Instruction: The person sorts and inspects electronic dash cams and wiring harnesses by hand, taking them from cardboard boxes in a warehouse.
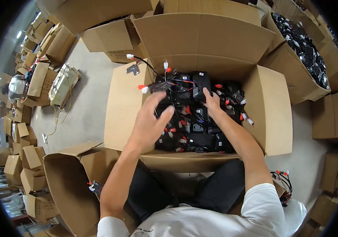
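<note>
In front of me stands an open cardboard box (200, 43) holding several layers of black plastic units with wires and red and white connectors. My right hand (212, 102) grips a black boxy unit (201, 93) in the far middle of the box, thumb on its near side. Over the left part of the box my left hand (152, 116) is slightly blurred, thumb and fingers apart, holding nothing I can see. Just beyond its fingertips is a dark wired piece (159, 87). A black cable with a white connector (130, 56) arches over the left flap.
A carton of plastic-wrapped black parts (305, 55) stands at the far right. Close to my left is an open carton (68, 189) with a small wired part (96, 187) at its edge. A beige machine (64, 85) with a yellow cord sits on the floor, near stacked cartons.
</note>
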`<act>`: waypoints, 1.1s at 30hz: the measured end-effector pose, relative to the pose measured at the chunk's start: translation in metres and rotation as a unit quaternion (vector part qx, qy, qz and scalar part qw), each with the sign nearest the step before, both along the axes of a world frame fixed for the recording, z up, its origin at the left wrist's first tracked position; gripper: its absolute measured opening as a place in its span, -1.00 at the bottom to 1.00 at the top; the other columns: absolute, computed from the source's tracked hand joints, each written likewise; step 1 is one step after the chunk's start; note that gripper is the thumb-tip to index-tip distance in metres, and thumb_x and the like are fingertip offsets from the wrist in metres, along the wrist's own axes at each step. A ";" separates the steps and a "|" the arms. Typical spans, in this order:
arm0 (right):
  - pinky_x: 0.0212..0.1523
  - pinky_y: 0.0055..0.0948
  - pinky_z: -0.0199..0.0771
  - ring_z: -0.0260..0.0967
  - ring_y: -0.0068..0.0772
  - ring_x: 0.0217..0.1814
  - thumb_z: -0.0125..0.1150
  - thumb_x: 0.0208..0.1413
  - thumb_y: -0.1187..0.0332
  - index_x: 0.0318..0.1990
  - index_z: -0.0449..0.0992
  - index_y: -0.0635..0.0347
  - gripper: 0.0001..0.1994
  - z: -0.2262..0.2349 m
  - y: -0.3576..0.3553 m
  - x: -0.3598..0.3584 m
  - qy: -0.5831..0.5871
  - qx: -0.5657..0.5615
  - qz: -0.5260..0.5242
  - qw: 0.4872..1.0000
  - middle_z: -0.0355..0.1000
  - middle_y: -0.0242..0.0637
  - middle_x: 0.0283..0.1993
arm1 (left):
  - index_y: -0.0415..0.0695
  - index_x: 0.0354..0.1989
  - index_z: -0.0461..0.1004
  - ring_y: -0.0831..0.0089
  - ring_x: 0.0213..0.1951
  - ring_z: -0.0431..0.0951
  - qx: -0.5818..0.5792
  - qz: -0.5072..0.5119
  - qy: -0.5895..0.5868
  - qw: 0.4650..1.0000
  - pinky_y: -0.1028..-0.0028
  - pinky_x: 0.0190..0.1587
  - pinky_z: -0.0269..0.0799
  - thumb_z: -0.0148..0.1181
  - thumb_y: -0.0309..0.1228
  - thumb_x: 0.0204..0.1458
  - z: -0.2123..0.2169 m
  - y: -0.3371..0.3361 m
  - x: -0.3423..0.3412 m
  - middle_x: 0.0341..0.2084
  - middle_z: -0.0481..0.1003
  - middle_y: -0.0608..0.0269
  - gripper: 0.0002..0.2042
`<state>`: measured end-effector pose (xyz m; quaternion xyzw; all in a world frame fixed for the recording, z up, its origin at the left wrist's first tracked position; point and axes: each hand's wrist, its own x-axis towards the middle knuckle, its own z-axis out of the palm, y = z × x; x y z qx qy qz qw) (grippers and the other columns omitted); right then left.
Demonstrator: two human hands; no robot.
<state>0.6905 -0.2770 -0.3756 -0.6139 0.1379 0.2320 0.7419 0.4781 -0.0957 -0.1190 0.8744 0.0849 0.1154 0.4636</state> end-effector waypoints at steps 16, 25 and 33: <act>-0.21 -0.11 0.62 0.52 -0.13 -0.07 0.28 0.17 0.07 0.10 0.34 0.35 -0.45 -0.029 -0.004 0.027 -0.145 -0.261 0.022 0.954 0.46 -0.07 0.00 | -0.27 0.23 0.30 -0.01 0.38 0.12 0.293 -0.162 0.192 0.922 0.14 0.35 0.13 0.24 -0.26 0.07 -0.154 -0.032 0.080 0.35 0.10 -0.15 -0.43; -0.17 0.04 0.62 0.50 -0.02 -0.07 0.28 0.12 0.00 0.04 0.38 0.27 -0.46 -0.023 -0.013 0.048 -0.059 -0.197 0.108 0.973 0.44 -0.03 0.00 | -0.26 0.20 0.37 0.05 0.35 0.22 0.167 0.038 0.097 0.980 0.25 0.36 0.15 0.27 -0.36 0.07 0.059 0.063 -0.111 0.30 0.24 -0.10 -0.49; -0.59 -0.54 0.27 0.35 -0.52 -0.55 0.15 0.01 -0.40 -0.20 0.53 0.08 -0.35 0.026 -0.048 0.049 -0.004 -0.292 0.254 0.922 0.47 -0.37 -0.42 | -0.34 0.12 0.44 0.37 0.04 0.52 0.024 0.464 0.115 0.878 0.40 0.11 0.41 0.20 -0.28 0.19 0.071 0.130 -0.440 0.01 0.53 0.02 -0.57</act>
